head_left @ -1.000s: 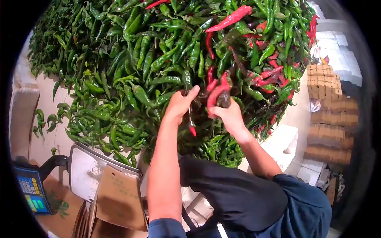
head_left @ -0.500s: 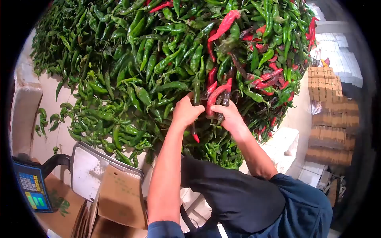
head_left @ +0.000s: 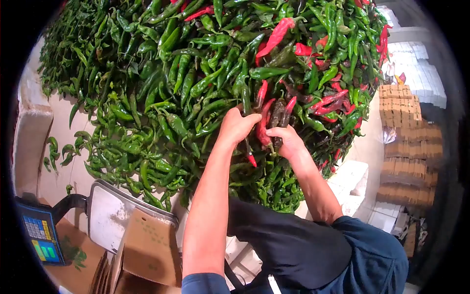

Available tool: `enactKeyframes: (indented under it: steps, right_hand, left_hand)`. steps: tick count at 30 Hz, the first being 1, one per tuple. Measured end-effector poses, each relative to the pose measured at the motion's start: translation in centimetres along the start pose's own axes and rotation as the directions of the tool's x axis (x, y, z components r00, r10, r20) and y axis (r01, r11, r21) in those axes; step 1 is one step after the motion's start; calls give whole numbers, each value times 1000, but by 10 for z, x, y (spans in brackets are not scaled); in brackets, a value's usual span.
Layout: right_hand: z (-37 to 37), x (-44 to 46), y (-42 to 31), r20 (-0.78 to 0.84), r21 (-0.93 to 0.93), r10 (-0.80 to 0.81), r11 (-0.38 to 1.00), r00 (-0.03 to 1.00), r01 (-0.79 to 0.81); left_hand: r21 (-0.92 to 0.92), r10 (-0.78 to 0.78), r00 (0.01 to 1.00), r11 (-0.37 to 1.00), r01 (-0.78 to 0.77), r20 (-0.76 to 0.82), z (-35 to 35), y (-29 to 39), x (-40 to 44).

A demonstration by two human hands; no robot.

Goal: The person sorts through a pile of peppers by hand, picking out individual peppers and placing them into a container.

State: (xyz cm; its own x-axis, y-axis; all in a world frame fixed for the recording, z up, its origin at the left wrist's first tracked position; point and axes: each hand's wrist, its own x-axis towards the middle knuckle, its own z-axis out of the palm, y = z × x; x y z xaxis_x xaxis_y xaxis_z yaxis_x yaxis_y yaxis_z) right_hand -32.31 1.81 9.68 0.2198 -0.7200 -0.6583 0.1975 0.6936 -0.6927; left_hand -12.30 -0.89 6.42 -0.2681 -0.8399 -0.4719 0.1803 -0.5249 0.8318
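A large heap of green chili peppers [head_left: 142, 88] rises in front of me, with red ones mixed in on the right. My left hand [head_left: 236, 127] is closed on a dark chili pepper [head_left: 251, 159] whose red tip points down toward me. Just beside it, my right hand [head_left: 290, 142] grips a small bunch of chili peppers, among them a red one [head_left: 264, 128] and a dark brownish one [head_left: 277, 115]. My left thumb reaches close to this bunch; whether it touches is unclear. The fingers behind the peppers are hidden.
At lower left stand a scale with a blue display [head_left: 41, 232] and a pale platform [head_left: 108, 210], beside an open cardboard box [head_left: 152, 250]. A white foam box [head_left: 32, 122] is at far left. Stacked brown cartons [head_left: 409, 147] line the right.
My left hand has shifted slightly up and right with its dark pepper. The peppers in my right hand have spread apart and tilted, showing more red tips.
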Motion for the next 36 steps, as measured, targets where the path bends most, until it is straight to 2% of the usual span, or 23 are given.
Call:
enactKeyframes:
  steps: [2, 5, 7, 10, 11, 13, 14, 15, 17, 18, 21, 23, 25, 26, 27, 29, 30, 31, 33, 34, 35, 36]
  right_hand:
    - [-1, -3, -3, 46, 40, 22, 999, 999, -24]
    - [5, -9, -2, -50, -40, -60, 997, 997, 58]
    - [1, -8, 0, -24, -25, -49, 999, 999, 49]
    - [-3, -6, -4, -19, 13, -94, 995, 995, 94]
    - [-5, -6, -6, -18, 25, -130, 991, 991, 131]
    - [2, -3, -16, -5, 51, -208, 977, 978, 208]
    - [4, -1, -23, 51, 57, -218, 975, 975, 216]
    - [4, 5, -25, 14, 22, -195, 981, 981, 194]
    - [8, 12, -24, -16, 109, -158, 981, 987, 159]
    - [14, 13, -23, -59, 127, -187, 973, 981, 193]
    - [1, 16, -8, -21, 59, -227, 972, 974, 228]
    - [5, 7, 4, -34, 56, -235, 970, 971, 237]
    - [1, -5, 14, 24, 52, -208, 977, 978, 206]
    - [-2, -15, 17, 100, -8, -207, 978, 973, 209]
    - [10, -33, 10, 23, -210, -220, 953, 975, 220]
    - [17, -51, 17, 158, -317, -205, 916, 966, 246]
    - [21, -64, 18, 167, -381, -131, 906, 977, 187]
    - [24, -72, 23, 221, -445, -145, 865, 965, 232]
    - [44, -88, 19, 318, -502, -94, 827, 943, 252]
    - [62, -92, 17, 307, -501, -110, 826, 945, 259]
    - [76, -98, 19, 256, -412, -80, 892, 963, 184]
    - [82, -97, 24, 289, -414, -74, 889, 954, 194]
  left_hand:
    - [-99, -20, 1000, 995, 19, -9, 8, -9, 1]
    - [-265, -28, 999, 964, 17, -41, 19, -24, -7]
    - [-258, -39, 999, 966, 31, -25, 17, -21, -10]
    - [-98, 33, 988, 994, -49, -151, 22, 1, -7]
    - [-102, 3, 986, 995, -21, -169, 22, 13, -7]
    - [-326, 17, 995, 944, -49, -101, 21, 16, 7]
    - [-288, -3, 999, 958, -8, -35, 16, 17, 14]
    - [-186, 37, 998, 981, -46, -53, 14, 24, 16]
    - [21, 116, 990, 993, -115, -75, 13, 37, 18]
    - [86, 141, 989, 987, -138, -30, 11, 39, 24]
    - [31, 134, 991, 990, -135, 16, 11, 19, 30]
    - [-39, 156, 988, 987, -156, 2, 16, 6, 20]
    - [-147, 174, 985, 974, -174, -16, 18, 3, -10]
    - [-228, 203, 978, 951, -207, -41, 22, 0, -29]
    - [-322, 221, 974, 920, -224, -47, 24, -7, -48]
    - [-428, 270, 957, 857, -289, -105, 29, -35, -78]
    - [-441, 297, 946, 838, -323, -127, 29, -49, -93]
    - [-453, 328, 932, 816, -361, -152, 27, -53, -106]
    - [-595, 316, 933, 722, -353, -170, 23, -65, -128]
    - [-672, 311, 933, 654, -347, -179, 21, -67, -134]
    - [-740, 304, 933, 580, -341, -191, 17, -68, -139]
    - [-757, 279, 941, 569, -321, -190, 10, -66, -143]
